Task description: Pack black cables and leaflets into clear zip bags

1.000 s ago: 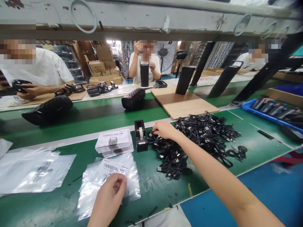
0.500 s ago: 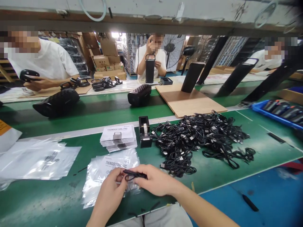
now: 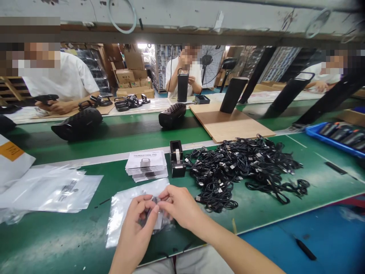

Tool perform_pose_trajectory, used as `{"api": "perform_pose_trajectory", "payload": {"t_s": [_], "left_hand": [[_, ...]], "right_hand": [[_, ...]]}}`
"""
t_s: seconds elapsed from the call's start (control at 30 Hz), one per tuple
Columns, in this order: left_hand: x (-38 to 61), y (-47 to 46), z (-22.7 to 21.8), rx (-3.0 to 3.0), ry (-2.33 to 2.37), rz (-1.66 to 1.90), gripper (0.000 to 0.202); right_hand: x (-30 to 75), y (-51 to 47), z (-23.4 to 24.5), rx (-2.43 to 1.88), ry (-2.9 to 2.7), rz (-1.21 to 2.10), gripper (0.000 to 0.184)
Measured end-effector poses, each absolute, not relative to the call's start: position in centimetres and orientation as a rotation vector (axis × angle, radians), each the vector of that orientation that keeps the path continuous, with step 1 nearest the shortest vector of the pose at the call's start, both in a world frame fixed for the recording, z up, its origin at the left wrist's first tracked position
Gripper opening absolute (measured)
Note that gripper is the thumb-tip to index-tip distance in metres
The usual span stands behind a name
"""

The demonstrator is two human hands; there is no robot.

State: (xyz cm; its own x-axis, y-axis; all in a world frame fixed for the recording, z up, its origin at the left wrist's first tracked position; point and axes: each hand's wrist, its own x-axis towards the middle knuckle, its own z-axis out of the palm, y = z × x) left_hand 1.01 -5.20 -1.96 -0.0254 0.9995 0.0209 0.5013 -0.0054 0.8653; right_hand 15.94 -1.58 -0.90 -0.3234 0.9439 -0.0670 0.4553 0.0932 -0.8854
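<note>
Over the near part of the bench, my left hand (image 3: 139,222) and my right hand (image 3: 181,207) pinch a clear plastic bag (image 3: 156,221) between thumbs and fingers. Something dark, likely the black cable, shows dimly between them; my fingers hide most of it. Beneath lies a stack of clear bags (image 3: 119,215). Just beyond are a pile of printed leaflets (image 3: 146,163) and a black tape dispenser (image 3: 178,161). A large heap of coiled black cables (image 3: 236,167) spreads to the right of my hands.
More printed plastic bags (image 3: 57,192) lie at left. Across the green belt stand black speakers (image 3: 172,115) and a wooden board (image 3: 228,127). At right sits a blue tray (image 3: 336,140). Co-workers sit opposite, one holding a black speaker (image 3: 183,87).
The coiled cable, plainly visible between my hands before, is now mostly hidden. My fingers have moved to pinching plastic. The printed text under my hands no longer shows.
</note>
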Motion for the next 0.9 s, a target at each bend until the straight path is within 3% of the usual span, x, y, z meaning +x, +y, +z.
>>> {"api": "perform_pose_trajectory", "payload": {"t_s": [0.07,0.2,0.33,0.4,0.5,0.57,0.6,0.67,0.8,0.9], "left_hand": [[0.9,-5.0,-0.9,1.598,1.651,0.99,0.025],[0.3,-4.2,1.6,1.568,1.716,1.148,0.025],[-0.9,-3.4,3.2,1.467,1.613,1.375,0.023],[-1.5,-3.0,3.4,1.397,1.508,1.492,0.025],[-2.2,-2.4,2.9,1.298,1.28,1.554,0.059],[-2.4,-2.1,2.2,1.199,1.119,1.411,0.086],[-2.4,-2.0,1.9,1.149,1.044,1.328,0.09],[-2.4,-2.0,1.3,1.097,0.936,1.22,0.078],[-2.1,-2.5,0.7,1.139,1.074,1.197,0.029],[-2.0,-3.0,0.7,1.246,1.252,1.19,0.026]], "right_hand": [[15.2,-1.3,-0.4,-1.35,-1.884,1.064,0.011],[15.0,-0.7,2.6,-1.065,-2.032,1.011,0.039],[14.8,0.9,6.7,-0.928,-2.295,0.728,0.013],[14.6,1.9,8.5,-0.835,-2.407,0.652,0.008],[14.4,2.9,10.7,-0.614,-2.477,0.644,0.011],[14.6,3.3,11.6,-0.5,-2.504,0.673,0.015],[14.7,3.3,12.0,-0.471,-2.513,0.695,0.017],[15.2,3.3,12.5,-0.465,-2.517,0.752,0.021],[16.7,2.8,12.5,-0.634,-2.497,0.855,0.025],[17.8,2.1,10.6,-0.817,-2.363,0.984,0.019]]}}
